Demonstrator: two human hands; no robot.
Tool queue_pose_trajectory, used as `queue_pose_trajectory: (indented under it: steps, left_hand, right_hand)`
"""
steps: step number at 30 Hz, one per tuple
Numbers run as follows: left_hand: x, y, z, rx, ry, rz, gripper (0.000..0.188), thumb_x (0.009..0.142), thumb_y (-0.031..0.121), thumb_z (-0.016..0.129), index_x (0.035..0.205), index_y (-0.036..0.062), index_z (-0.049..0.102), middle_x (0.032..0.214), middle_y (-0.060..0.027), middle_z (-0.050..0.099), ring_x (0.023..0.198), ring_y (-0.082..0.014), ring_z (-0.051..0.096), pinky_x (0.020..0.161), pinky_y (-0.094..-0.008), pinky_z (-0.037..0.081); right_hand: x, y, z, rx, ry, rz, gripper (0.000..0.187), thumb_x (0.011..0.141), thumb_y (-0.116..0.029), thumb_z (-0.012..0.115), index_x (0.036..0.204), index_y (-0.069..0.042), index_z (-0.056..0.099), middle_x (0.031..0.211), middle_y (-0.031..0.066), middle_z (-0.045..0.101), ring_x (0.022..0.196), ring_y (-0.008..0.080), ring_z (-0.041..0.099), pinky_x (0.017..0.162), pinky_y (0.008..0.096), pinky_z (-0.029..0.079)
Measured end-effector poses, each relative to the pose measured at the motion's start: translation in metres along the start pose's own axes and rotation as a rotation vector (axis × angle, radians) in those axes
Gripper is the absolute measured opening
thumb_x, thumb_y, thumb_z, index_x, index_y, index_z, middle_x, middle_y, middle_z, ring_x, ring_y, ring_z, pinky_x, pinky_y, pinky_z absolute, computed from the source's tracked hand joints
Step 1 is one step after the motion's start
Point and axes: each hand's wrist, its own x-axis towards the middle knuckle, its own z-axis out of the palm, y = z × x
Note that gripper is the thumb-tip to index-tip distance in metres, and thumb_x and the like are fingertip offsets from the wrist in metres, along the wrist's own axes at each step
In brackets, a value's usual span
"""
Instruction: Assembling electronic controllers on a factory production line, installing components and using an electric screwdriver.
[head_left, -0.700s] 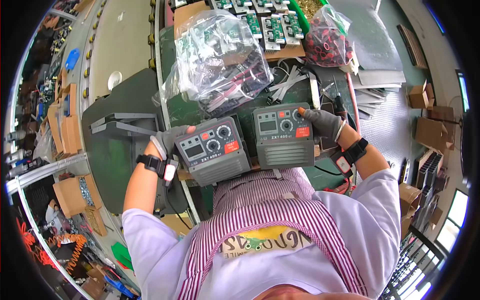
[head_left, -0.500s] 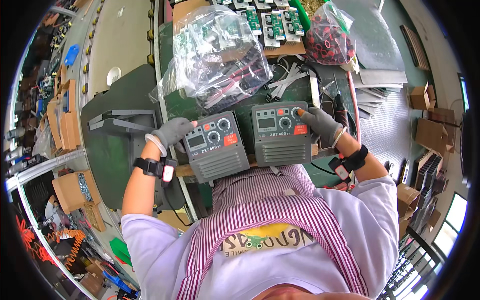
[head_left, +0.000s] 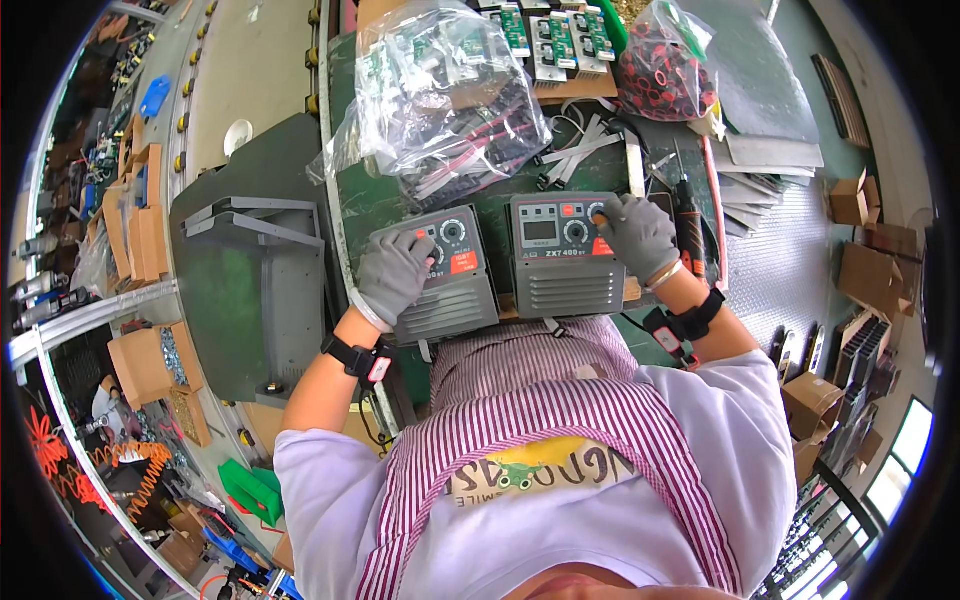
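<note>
Two grey welding machine front panels with vents lie side by side at the bench's near edge. On the left panel (head_left: 448, 308), my gloved left hand (head_left: 393, 272) is closed, its fingertips together over the middle knob and its palm covering the display. The upper knob (head_left: 453, 233) shows beside it. My gloved right hand (head_left: 640, 236) reaches over the upper right corner of the right panel (head_left: 570, 287). Its fingers are closed at the upper knob there, which they hide. The right panel's middle knob (head_left: 575, 231) and display (head_left: 541, 232) are uncovered.
A clear plastic bag (head_left: 450, 100) of cables lies behind the panels, beside loose ribbon cables (head_left: 585, 150). Farther back are green circuit boards (head_left: 553, 45) and a bag of red-black rings (head_left: 665, 75). An orange-black screwdriver (head_left: 689, 230) lies right; grey metal brackets (head_left: 255, 220) left.
My left hand has moved from the left panel's outer edge inward onto its face, over the middle knob. My right hand stays at the right panel's upper corner. The view has shifted slightly.
</note>
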Motion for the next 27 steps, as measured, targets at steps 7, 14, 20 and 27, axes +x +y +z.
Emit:
queue_pose_trajectory:
  steps: [7,14,20,27]
  left_hand:
    - [0.01,0.007,0.002,0.166,-0.075,0.087,0.012,0.078,0.026,0.047,0.078,0.0153,0.054,0.074,-0.0004,0.059,0.073,-0.0197,0.056,0.062,-0.0352,0.04]
    - [0.018,0.021,0.001,0.145,-0.391,-0.267,0.024,0.082,0.031,0.046,0.086,0.0091,0.055,0.079,-0.0085,0.057,0.078,-0.0262,0.055,0.068,-0.0381,0.042]
    - [0.054,0.054,-0.017,-0.104,0.048,0.097,0.02,0.075,0.026,0.054,0.086,0.009,0.055,0.082,-0.0081,0.056,0.075,-0.0263,0.053,0.066,-0.0365,0.043]
    - [0.119,0.131,0.016,0.084,-0.07,0.321,0.018,0.075,0.02,0.049,0.087,0.009,0.055,0.08,-0.0063,0.057,0.077,-0.0217,0.056,0.061,-0.0358,0.045]
  right_hand:
    - [0.001,-0.001,-0.001,0.023,-0.024,0.008,0.021,0.073,-0.022,0.054,0.089,-0.01,0.056,0.085,0.0101,0.058,0.074,0.0256,0.06,0.058,0.0369,0.048]
    - [0.01,-0.004,0.005,-0.143,-0.097,-0.058,0.017,0.075,-0.019,0.05,0.089,-0.012,0.056,0.089,0.0079,0.056,0.088,0.0232,0.057,0.055,0.042,0.049]
    - [0.013,0.002,-0.018,0.002,-0.024,0.017,0.021,0.077,-0.027,0.051,0.091,-0.012,0.056,0.087,0.0104,0.058,0.081,0.0287,0.058,0.059,0.0425,0.048]
    - [0.035,0.075,-0.049,0.305,0.348,0.047,0.017,0.073,-0.022,0.054,0.085,-0.01,0.057,0.08,0.0133,0.058,0.078,0.0313,0.057,0.066,0.0399,0.045]
